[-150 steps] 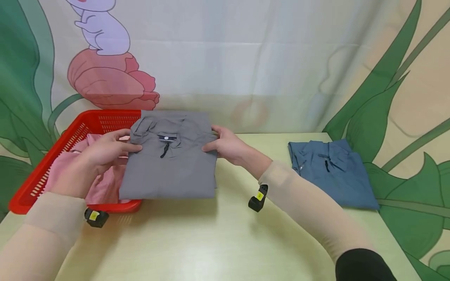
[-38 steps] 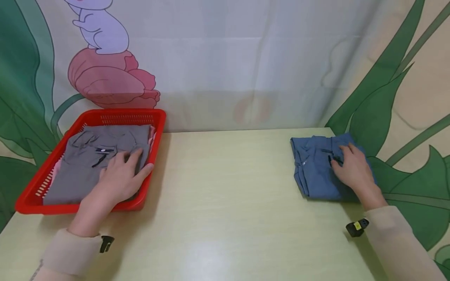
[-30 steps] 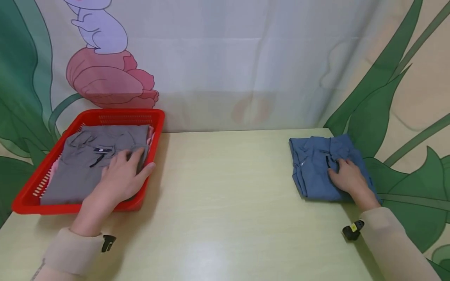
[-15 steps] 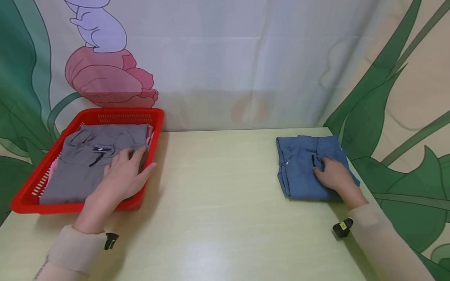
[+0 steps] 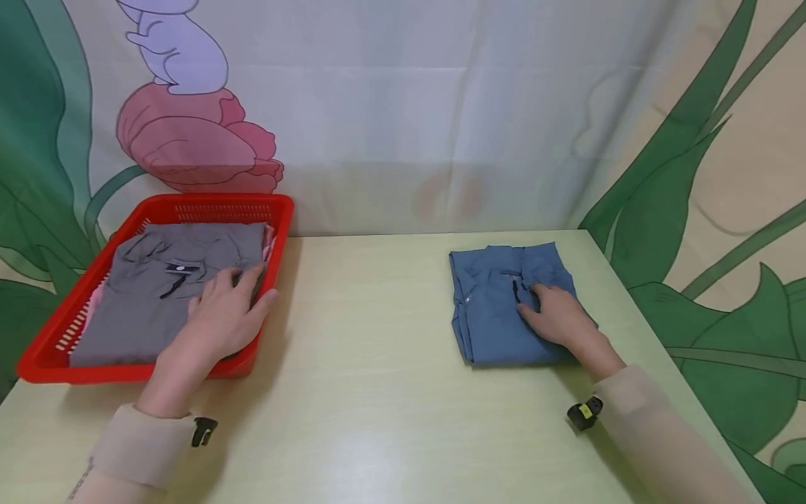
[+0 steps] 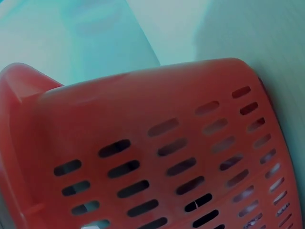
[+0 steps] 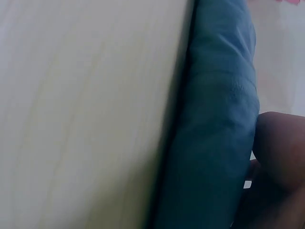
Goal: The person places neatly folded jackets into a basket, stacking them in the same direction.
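A folded grey shirt [image 5: 151, 287], with a label and a dark pull at its neck, lies in the red plastic basket [image 5: 264, 210]. My left hand [image 5: 220, 308] rests on the shirt's right side, fingers spread, thumb by the basket rim. To the right, a folded blue shirt [image 5: 491, 322] lies flat on the table. On top of it, my right hand [image 5: 557, 315] presses down near the dark zip pull, with the thumb toward the middle. The right wrist view shows the blue shirt's folded edge [image 7: 209, 119] and part of that hand. Only the basket's slotted wall [image 6: 143, 114] fills the left wrist view.
Pink cloth [image 5: 94, 304] peeks out beneath the grey shirt. The pale wooden table [image 5: 365, 336] stretches between basket and blue shirt, its right edge sloping beside my right arm. A curtain [image 5: 409, 105] with printed plants and a rabbit hangs behind.
Earlier, both hands held the grey shirt above the basket; it now lies inside. My right hand has since slid the blue shirt leftward from the table's right edge. My left hand has barely moved lately.
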`<action>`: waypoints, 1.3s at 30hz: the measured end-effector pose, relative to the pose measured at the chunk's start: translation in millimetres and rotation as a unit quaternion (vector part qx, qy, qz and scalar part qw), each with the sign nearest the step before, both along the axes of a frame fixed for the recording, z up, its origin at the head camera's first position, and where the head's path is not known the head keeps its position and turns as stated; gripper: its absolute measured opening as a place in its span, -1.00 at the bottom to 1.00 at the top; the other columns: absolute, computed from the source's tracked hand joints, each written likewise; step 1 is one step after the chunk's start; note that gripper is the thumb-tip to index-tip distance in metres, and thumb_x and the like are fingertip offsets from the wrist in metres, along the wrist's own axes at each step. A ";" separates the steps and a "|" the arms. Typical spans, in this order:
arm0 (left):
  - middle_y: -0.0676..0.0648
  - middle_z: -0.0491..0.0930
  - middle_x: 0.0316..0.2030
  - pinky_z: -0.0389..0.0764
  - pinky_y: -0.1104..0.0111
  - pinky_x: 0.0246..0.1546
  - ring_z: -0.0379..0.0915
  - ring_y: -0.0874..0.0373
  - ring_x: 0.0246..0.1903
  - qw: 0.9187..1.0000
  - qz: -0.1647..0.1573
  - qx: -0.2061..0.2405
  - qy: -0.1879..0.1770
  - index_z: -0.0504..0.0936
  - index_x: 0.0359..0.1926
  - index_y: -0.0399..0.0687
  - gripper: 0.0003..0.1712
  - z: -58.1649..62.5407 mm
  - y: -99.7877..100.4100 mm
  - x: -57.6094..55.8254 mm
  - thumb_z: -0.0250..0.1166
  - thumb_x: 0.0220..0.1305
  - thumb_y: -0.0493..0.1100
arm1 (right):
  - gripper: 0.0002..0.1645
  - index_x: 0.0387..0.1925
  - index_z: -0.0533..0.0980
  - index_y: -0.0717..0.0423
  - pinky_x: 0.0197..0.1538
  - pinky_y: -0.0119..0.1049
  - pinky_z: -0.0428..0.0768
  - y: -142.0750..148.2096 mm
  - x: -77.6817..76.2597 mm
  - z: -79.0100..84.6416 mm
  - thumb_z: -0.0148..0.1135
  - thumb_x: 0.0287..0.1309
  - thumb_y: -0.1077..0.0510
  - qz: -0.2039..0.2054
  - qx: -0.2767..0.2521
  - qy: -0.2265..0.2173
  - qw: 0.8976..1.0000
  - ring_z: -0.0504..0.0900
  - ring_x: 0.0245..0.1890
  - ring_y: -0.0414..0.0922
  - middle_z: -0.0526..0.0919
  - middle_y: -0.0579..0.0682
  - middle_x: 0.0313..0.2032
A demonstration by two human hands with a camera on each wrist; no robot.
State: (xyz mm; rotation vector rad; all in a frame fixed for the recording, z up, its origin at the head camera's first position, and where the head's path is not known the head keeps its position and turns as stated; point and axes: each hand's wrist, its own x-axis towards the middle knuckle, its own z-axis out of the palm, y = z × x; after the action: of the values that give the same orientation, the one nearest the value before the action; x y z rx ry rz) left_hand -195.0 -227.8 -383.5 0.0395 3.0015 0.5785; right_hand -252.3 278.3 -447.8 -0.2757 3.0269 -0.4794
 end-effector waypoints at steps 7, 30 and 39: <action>-0.52 0.01 0.42 0.09 -0.50 0.20 -0.04 -0.47 0.34 0.999 -0.003 0.031 0.008 0.08 0.59 -0.19 -0.17 -0.1 1.2 -0.6 0.13 0.52 0.11 | -0.30 0.36 0.33 0.52 0.38 0.22 0.31 -19.8 4.0 -2.3 0.13 0.48 0.01 0.044 -0.030 0.007 0.999 0.35 0.36 0.36 0.42 0.46 0.31; -0.29 0.18 0.46 0.36 -0.24 0.28 0.11 -0.26 0.42 0.957 -0.115 0.165 0.210 0.45 0.35 -0.29 -0.44 -1.0 50.0 3.2 0.31 0.42 -0.18 | -0.43 0.30 0.44 0.44 0.35 0.17 0.37 -75.2 -5.7 -10.8 0.15 0.46 0.11 0.150 -0.031 0.037 0.988 0.43 0.31 0.31 0.52 0.39 0.24; -0.30 0.27 0.41 0.42 -0.12 0.28 0.23 -0.23 0.36 0.948 -0.137 0.186 0.220 0.48 0.29 -0.33 -0.47 -21.3 78.5 2.4 0.32 0.36 -0.25 | -0.43 0.31 0.45 0.41 0.38 0.13 0.35 -94.7 -9.7 -10.0 0.14 0.47 0.08 0.165 -0.033 0.032 0.985 0.41 0.34 0.27 0.51 0.35 0.26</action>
State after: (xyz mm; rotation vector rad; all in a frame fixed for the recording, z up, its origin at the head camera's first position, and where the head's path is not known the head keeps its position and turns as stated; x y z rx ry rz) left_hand -192.7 -149.3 -404.8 0.6858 3.1459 1.2324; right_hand -262.0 183.5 -457.7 -0.7945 2.9405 -0.5504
